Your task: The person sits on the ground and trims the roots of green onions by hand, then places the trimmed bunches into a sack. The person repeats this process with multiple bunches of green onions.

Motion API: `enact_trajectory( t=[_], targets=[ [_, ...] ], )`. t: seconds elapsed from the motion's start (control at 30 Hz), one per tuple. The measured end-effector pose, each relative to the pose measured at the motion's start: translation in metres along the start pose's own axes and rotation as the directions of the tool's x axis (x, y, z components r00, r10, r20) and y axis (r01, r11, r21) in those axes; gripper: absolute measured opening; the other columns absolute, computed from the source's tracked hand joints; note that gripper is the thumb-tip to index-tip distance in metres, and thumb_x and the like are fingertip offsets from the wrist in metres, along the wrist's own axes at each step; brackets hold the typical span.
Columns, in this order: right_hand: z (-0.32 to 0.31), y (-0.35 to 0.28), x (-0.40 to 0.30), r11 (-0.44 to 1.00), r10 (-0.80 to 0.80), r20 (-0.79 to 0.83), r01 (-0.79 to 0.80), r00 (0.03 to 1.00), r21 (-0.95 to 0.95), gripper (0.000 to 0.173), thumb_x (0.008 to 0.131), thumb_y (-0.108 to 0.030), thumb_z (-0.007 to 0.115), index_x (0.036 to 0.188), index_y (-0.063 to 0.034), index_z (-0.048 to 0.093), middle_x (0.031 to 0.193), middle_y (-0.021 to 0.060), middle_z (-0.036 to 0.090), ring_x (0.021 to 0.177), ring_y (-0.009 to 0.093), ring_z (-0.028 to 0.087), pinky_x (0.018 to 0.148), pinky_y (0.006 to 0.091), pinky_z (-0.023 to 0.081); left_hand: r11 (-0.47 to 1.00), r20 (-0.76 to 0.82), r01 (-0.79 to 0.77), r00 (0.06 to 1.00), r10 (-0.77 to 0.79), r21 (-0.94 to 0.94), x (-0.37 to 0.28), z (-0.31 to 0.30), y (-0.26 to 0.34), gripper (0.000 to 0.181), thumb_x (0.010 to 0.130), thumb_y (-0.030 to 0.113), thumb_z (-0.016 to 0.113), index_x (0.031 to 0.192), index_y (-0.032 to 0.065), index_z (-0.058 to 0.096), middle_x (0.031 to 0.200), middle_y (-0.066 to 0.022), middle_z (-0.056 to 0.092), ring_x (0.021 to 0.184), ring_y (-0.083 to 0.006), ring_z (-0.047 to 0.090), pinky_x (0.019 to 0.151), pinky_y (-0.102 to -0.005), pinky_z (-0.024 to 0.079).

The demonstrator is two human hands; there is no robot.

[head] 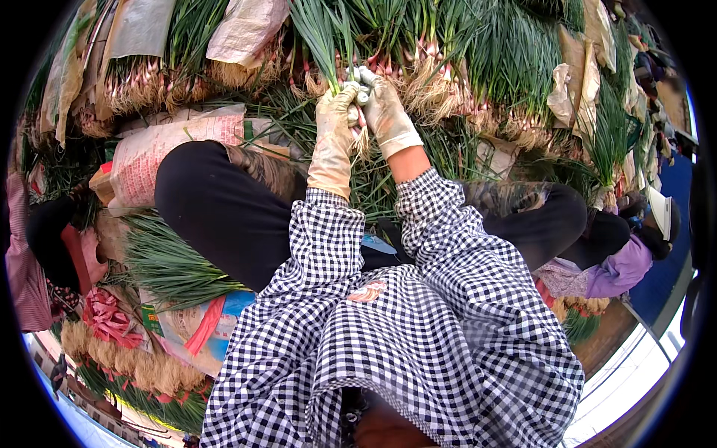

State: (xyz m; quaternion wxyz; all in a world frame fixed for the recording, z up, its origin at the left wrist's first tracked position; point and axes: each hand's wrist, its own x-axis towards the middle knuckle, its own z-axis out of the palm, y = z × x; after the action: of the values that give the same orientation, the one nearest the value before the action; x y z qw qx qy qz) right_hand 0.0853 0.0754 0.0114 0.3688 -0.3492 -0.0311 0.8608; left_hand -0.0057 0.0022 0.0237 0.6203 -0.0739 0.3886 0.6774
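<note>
My left hand (pixel 335 120), in a soiled pale glove, is closed around young garlic plants (pixel 330 67). Their green leaves rise away from me above the fist. A pinkish bulb with pale roots (pixel 361 140) hangs below the fingers, between both hands. Opposite it, my right hand (pixel 386 109), also gloved, has its fingers bent against the left fingertips; whether it grips a stalk is hidden. Greyish wrappings (pixel 361 95) cover several fingertips. Just beyond the hands, a row of garlic plants (pixel 428 61) lies with bulbs and roots towards me.
Loose green leaves (pixel 369 185) litter the ground between my bent knees. A printed woven sack (pixel 173 145) lies left, above a pile of garlic greens (pixel 173 260). Tied bundles with trimmed-looking roots (pixel 129 358) line the lower left. People sit close by, at left (pixel 28 252) and right (pixel 619 269).
</note>
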Motion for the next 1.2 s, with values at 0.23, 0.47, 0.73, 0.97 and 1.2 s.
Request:
enact_trajectory(
  t=[0.23,0.47,0.73,0.97,1.2],
  targets=[
    [0.026,-0.015,-0.005,-0.001,-0.274,0.075,0.077,0.959,-0.997,0.034,0.095,-0.037,0.062,0.099,-0.004,0.067,0.071,0.0025,0.065,0.055,0.011,0.057,0.051,0.0261,0.045,0.917,-0.148,-0.092,0.976,0.16,0.388,-0.002,0.004,-0.007,0.015,0.09,0.02,0.07,0.091,0.0066,0.063,0.055,-0.0017,0.055,0.032,-0.0118,0.043,0.028,-0.0257,0.03],
    [0.02,0.007,0.018,-0.474,-0.355,0.187,-0.004,0.916,-0.88,0.039,0.095,-0.038,0.06,0.112,-0.0033,0.063,0.099,0.0149,0.071,0.094,0.034,0.067,0.086,0.0409,0.05,0.876,-0.141,-0.228,0.939,0.312,0.425,0.002,-0.001,-0.004,0.016,0.094,0.013,0.066,0.107,0.0042,0.066,0.065,0.0028,0.057,0.042,-0.0049,0.04,0.037,-0.0232,0.031],
    [-0.033,-0.006,0.022,-0.049,0.135,0.05,0.057,0.99,-0.997,0.029,0.098,-0.031,0.053,0.106,-0.0068,0.067,0.087,0.0101,0.069,0.082,0.023,0.066,0.07,0.0342,0.052,0.962,0.052,-0.274,0.961,0.272,0.019,-0.015,0.03,0.027,0.01,0.094,0.008,0.062,0.102,0.0032,0.064,0.071,-0.0061,0.064,0.038,-0.0074,0.044,0.032,-0.0184,0.03],
    [0.018,-0.048,0.051,-0.925,-0.254,0.408,-0.098,0.877,-0.367,0.023,0.087,-0.025,0.066,0.105,-0.0108,0.069,0.083,0.0095,0.071,0.076,0.027,0.071,0.061,0.0379,0.054,0.993,-0.121,-0.104,0.987,0.11,0.057,0.0,0.018,0.019,0.015,0.093,0.017,0.067,0.1,0.0045,0.069,0.062,0.0009,0.056,0.037,-0.0074,0.041,0.031,-0.0246,0.034],
    [0.007,-0.04,-0.031,-0.735,-0.264,0.616,0.258,0.742,-0.626,0.023,0.09,-0.027,0.063,0.109,-0.0138,0.069,0.096,0.0108,0.07,0.086,0.027,0.069,0.074,0.037,0.054,0.938,-0.154,-0.232,0.948,0.277,0.256,0.009,0.002,0.017,0.015,0.091,0.014,0.066,0.101,0.0025,0.068,0.066,-0.0012,0.062,0.044,-0.008,0.051,0.038,-0.0216,0.041]
  ],
)
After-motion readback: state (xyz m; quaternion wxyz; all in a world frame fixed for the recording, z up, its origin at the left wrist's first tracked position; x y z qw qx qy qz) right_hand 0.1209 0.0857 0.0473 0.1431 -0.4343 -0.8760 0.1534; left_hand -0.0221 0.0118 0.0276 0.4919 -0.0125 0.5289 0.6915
